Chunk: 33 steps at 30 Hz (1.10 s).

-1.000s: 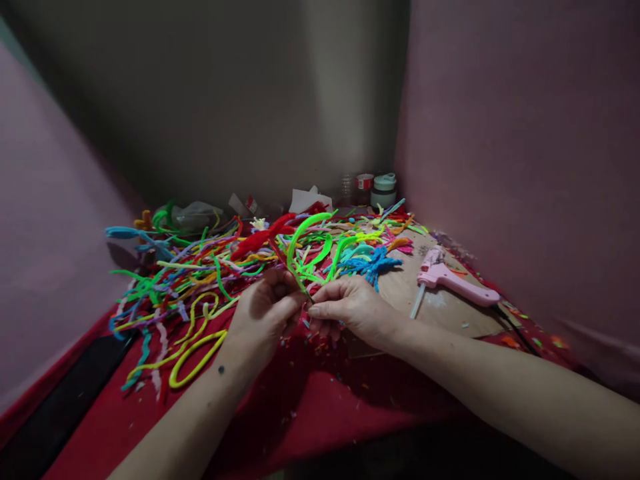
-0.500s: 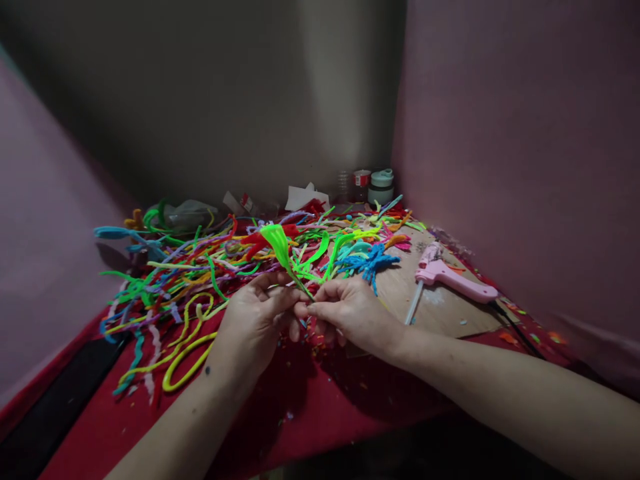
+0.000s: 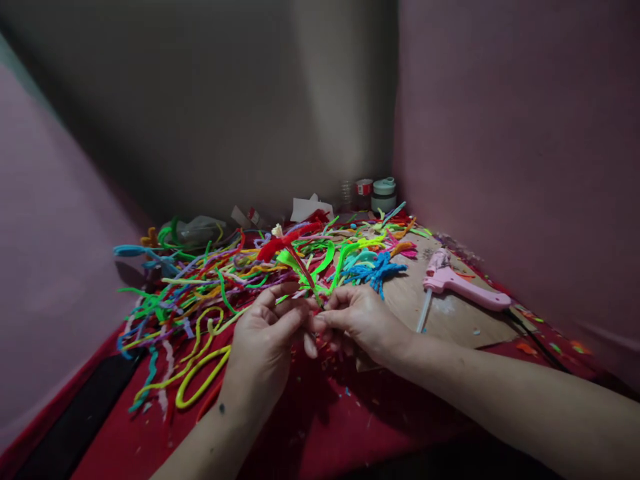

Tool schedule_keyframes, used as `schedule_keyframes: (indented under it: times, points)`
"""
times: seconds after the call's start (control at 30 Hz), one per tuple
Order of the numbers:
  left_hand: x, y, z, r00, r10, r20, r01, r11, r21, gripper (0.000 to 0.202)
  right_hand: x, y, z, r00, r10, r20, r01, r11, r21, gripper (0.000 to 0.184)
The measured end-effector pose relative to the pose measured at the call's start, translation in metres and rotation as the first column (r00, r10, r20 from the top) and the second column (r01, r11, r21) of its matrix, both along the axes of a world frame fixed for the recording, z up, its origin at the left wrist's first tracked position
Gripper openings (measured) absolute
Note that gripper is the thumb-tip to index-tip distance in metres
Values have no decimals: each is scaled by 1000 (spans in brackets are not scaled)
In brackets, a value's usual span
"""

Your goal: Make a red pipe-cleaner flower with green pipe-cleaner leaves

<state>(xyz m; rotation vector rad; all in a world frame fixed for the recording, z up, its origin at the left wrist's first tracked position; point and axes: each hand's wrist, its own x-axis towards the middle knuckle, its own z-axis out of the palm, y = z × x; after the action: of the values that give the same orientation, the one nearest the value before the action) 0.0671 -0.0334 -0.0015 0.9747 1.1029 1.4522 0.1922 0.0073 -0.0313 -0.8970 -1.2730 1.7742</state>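
Both hands meet over the front of the table around a slim pipe-cleaner piece (image 3: 306, 272), which tilts up and to the left. A dark red strip runs along its near side, with bright green showing beside it. My right hand (image 3: 367, 323) pinches its lower end between thumb and fingers. My left hand (image 3: 270, 327) is closed, its thumb and fingertips at the same lower end; the exact contact is partly hidden. Behind the piece lies a heap of coloured pipe cleaners (image 3: 200, 293). Red fuzzy strips behind the upper end make its outline hard to separate.
A pink glue gun (image 3: 467, 290) with a glue stick and cord rests on a brown board (image 3: 450, 327) at right. Blue pipe-cleaner shapes (image 3: 377, 270) lie beside it. Jars (image 3: 384, 197) stand at the back. A black strip (image 3: 85, 413) lies on the red cloth (image 3: 305, 433) at left.
The held piece has turned: its broad green face showed before, and now a dark red strip faces me. The view has shifted slightly, so the surroundings sit lower and farther right.
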Motion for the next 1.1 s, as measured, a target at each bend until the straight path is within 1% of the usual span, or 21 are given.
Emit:
schedule_keyframes:
  times: [0.1,0.23,0.33,0.47,0.6,0.7,0.77,0.87,0.93,1.0,1.07,1.1]
  points:
    - [1,-2,-1,1000,-1,-29,2,1000,19,43,-1,1,-3,998,-23,-50,22,1000,-17,25]
    - [3,-4,-2,996,0,-84,3,999,39,41,-3,4,-7,993,-60,-99,59,998,-18,36]
    - [4,-2,-1,998,-1,-69,3,1000,20,42,-4,4,-7,992,-64,-107,63,998,-14,40]
    - [-1,4,-3,998,-3,-55,3,1000,3,41,-2,4,-4,992,-18,-127,18,1000,0,41]
    - [-7,10,-2,999,14,-36,-15,1000,-25,38,-1,3,-5,994,17,-111,-17,1000,3,39]
    - [-8,13,1,999,23,32,-22,999,-40,30,-2,3,-7,991,80,-104,-78,997,24,37]
    - [-8,15,2,998,51,36,-51,998,-21,25,-3,1,-6,989,104,-109,-100,994,44,34]
    - [-7,15,-2,997,79,-24,-80,997,-18,23,-2,-1,-4,981,109,-159,-98,992,75,33]
    - [-7,14,-6,996,53,-74,-53,999,0,22,-1,-1,-2,964,140,-228,-124,989,84,34]
    - [-7,12,-9,988,25,-152,-18,999,49,19,0,-1,-2,949,154,-275,-137,987,80,30]
    - [-8,11,-9,961,52,-270,-22,993,115,17,0,0,-3,956,109,-272,-93,993,70,29]
    - [-9,10,-9,938,97,-333,-45,986,160,16,0,0,-3,961,74,-268,-59,996,63,28]
